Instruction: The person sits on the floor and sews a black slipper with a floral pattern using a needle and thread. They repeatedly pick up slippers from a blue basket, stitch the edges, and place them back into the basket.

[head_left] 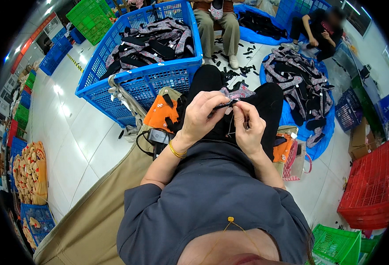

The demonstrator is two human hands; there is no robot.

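Note:
Above my lap, both hands are at a grey-and-pink patterned fabric piece with a black edge. My left hand pinches the black edge between thumb and fingers. My right hand is closed at the other end of that edge, its fingertips close to the left ones. Below the fingers a thin pale strand hangs; what it belongs to is unclear. Similar patterned and black pieces fill a big blue crate in front, to the left.
More patterned pieces lie on a blue sheet at the right. Small black scraps litter the floor. Two people sit beyond: one in olive trousers, one in dark clothes. Red crates stand at the right.

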